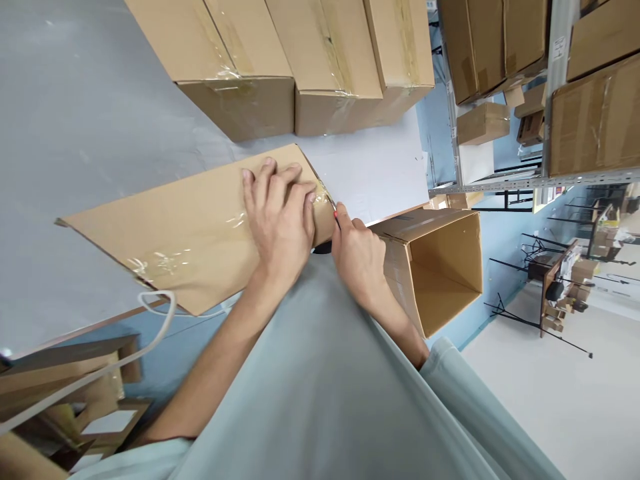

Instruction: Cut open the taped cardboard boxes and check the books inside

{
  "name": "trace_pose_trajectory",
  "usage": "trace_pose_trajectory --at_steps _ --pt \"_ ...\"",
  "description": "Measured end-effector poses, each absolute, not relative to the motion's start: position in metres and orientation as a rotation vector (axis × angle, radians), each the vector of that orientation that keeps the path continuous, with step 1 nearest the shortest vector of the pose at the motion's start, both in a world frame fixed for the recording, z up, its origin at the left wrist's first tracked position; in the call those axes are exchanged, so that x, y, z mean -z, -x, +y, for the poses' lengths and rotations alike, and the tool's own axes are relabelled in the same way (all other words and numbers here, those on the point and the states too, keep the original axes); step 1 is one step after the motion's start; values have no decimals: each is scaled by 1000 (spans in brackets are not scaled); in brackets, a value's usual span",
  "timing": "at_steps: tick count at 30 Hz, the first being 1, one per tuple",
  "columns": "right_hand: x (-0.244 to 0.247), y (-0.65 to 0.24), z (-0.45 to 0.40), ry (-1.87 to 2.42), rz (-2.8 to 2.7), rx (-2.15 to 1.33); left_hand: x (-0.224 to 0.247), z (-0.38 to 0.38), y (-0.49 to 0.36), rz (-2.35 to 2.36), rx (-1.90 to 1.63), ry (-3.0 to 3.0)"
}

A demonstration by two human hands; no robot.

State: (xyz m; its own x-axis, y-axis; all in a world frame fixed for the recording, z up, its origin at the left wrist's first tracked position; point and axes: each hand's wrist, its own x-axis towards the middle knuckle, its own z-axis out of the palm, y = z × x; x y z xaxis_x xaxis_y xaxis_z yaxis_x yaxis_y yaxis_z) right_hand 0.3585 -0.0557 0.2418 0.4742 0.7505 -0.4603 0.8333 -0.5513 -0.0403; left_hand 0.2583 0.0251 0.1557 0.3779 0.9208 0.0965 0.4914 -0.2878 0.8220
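A taped cardboard box [210,227] lies on the pale table in front of me. My left hand [283,207] rests on its upper face near the right end, fingers somewhat spread and palm down. At that end, my right hand [357,247] is closed around a small cutter [335,211]. The cutter's thin blade meets the box's edge beside a strip of clear tape [323,197], and a bit of red shows near my fingers. Most of the cutter is hidden in my fist.
Several closed, taped boxes [330,53] stand along the table's far side. An open box [445,273] is at the right, below table level. A white cable [160,327] loops by the near left edge. Shelves with cartons [595,113] rise at the right.
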Motion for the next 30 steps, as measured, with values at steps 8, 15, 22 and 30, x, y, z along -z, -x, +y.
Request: trace_pose_trajectory --at_steps 8,15,22,30 --pt "-230 -397 -67 -2742 1537 1116 -153 27 -256 1203 -735 -1895" --pt "-249 -379 -43 -2386 1532 672 -149 30 -255 1255 -680 -1939" --pt "-235 -416 -45 -2480 1759 899 -144 27 -251 1215 -784 -1982" --pt "-236 -412 -51 -2478 1737 920 -142 28 -248 1209 -783 -1999"
